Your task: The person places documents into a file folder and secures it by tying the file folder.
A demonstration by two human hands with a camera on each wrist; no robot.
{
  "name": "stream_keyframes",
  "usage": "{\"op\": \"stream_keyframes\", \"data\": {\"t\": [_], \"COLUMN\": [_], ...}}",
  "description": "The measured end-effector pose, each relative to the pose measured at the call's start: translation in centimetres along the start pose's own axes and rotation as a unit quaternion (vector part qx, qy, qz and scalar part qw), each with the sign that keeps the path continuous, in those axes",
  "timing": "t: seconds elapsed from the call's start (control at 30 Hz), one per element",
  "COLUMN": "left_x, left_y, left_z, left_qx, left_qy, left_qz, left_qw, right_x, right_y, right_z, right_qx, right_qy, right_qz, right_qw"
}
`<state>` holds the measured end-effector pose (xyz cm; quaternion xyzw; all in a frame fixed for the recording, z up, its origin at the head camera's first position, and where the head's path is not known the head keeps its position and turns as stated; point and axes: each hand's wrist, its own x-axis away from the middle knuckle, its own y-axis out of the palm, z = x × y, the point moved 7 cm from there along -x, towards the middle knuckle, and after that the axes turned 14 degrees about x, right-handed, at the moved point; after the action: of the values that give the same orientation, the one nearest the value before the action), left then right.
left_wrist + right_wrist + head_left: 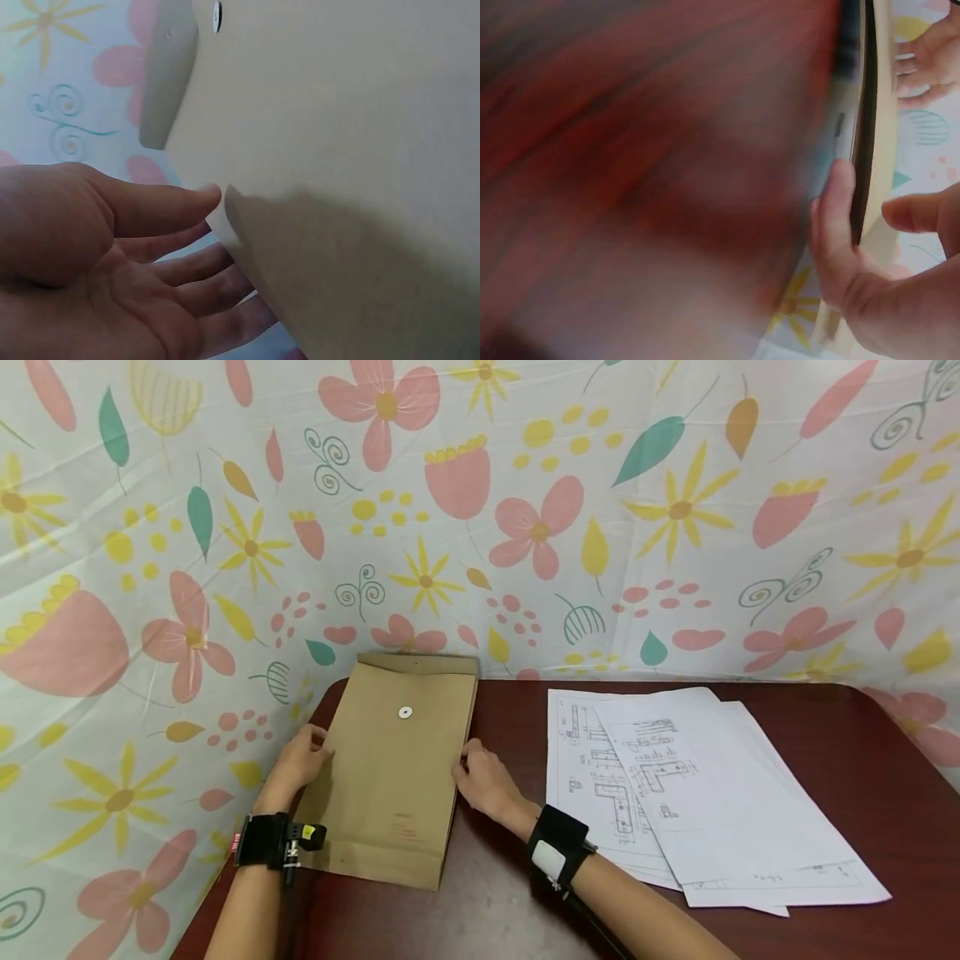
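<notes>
A brown kraft envelope (390, 777) with a white button clasp (405, 712) lies at the left end of the dark red table (825, 760), flap end far. My left hand (318, 752) holds its left edge. In the left wrist view the left hand (221, 225) has its thumb (180, 206) against the envelope (337, 150) edge, with the fingers reaching under it. My right hand (462, 767) holds the right edge. In the right wrist view the right hand (874, 214) pinches the envelope (881, 112) edge between thumb (838, 217) and a finger.
A loose stack of white sheets with line drawings (675, 785) lies to the right of the envelope. A floral cloth (525, 510) hangs behind and to the left of the table. Black wrist straps (558, 847) sit on both forearms.
</notes>
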<state>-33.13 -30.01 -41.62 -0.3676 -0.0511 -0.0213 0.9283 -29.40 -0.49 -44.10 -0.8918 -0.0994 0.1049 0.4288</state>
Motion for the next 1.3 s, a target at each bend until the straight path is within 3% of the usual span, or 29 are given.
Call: {"op": "stream_keyframes", "data": {"t": [0.1,0.27,0.33,0.57,0.73,0.97,1.07,1.17,1.3], "left_x": [0.4,1.2,1.4,2.1,2.6,3.9,5.1,6.5,7.8], "left_y": [-0.8,-1.8,-2.1,-2.2,-1.7,-2.1,-2.9,-3.8,-4.6], "left_z": [1.0,3.0,3.9,7.2,8.7,9.5,10.0,10.2,9.9], "left_qx": [0.017,0.037,0.041,0.03,0.03,0.045,0.044,0.045,0.057], "left_qy": [0.016,0.056,0.071,0.122,0.149,0.177,0.201,0.219,0.219], "left_qz": [0.007,0.013,0.016,0.022,0.024,0.042,0.079,0.139,0.197], "left_qw": [0.9997,0.9977,0.9965,0.9918,0.9881,0.9823,0.9754,0.9647,0.9538], "right_x": [0.1,0.4,0.5,1.4,2.7,4.1,4.8,5.3,5.8], "right_y": [-0.8,-2.6,-3.2,-4.6,-5.8,-7.7,-9.1,-10.6,-12.2], "right_z": [-0.3,0.1,0.3,0.6,1.0,1.6,2.0,2.5,2.8], "right_qx": [-0.095,-0.209,-0.246,-0.352,-0.379,-0.375,-0.369,-0.369,-0.386], "right_qy": [-0.001,0.033,0.038,-0.01,-0.039,-0.043,-0.042,-0.045,-0.058], "right_qz": [0.011,0.031,0.017,-0.077,-0.079,-0.038,-0.015,0.004,0.025], "right_qw": [0.995,0.977,0.968,0.933,0.921,0.925,0.928,0.928,0.92]}}
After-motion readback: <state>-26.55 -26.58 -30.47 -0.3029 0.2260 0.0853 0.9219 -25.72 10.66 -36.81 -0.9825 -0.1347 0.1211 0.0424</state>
